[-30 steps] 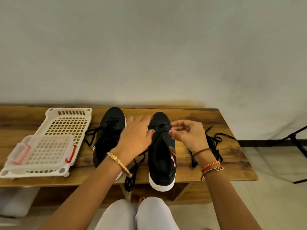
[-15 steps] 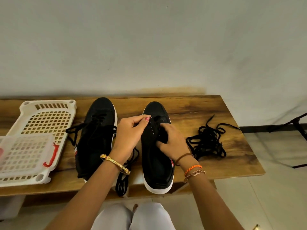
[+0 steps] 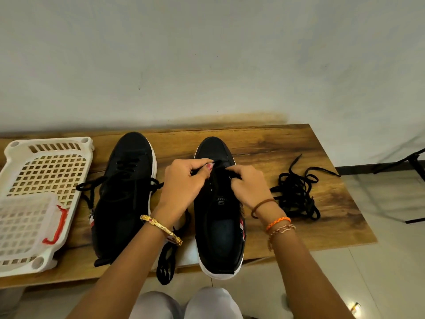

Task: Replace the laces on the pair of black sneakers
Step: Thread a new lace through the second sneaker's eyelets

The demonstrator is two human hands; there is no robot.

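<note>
Black lace (image 3: pixel 218 165) now pinched by both the left hand (image 3: pixel 184 183) and the right hand (image 3: pixel 247 184), which has come off its open hover onto the right sneaker (image 3: pixel 218 217) at centre frame, so threading at the front eyelets looks under way.

This looks like a plain room in a home, or a simple room set up for recording. A wood-grain tabletop (image 3: pixel 264 143) stands pushed against a bare, off-white painted wall (image 3: pixel 207 54), and the floor (image 3: pixel 379 261) is laid with pale tiles. A white plastic basket tray (image 3: pixel 46 166) of a household kind sits at the tabletop's left end. At the right edge, the black legs of a tripod stand (image 3: pixel 411 162) rest on the floor.
</note>
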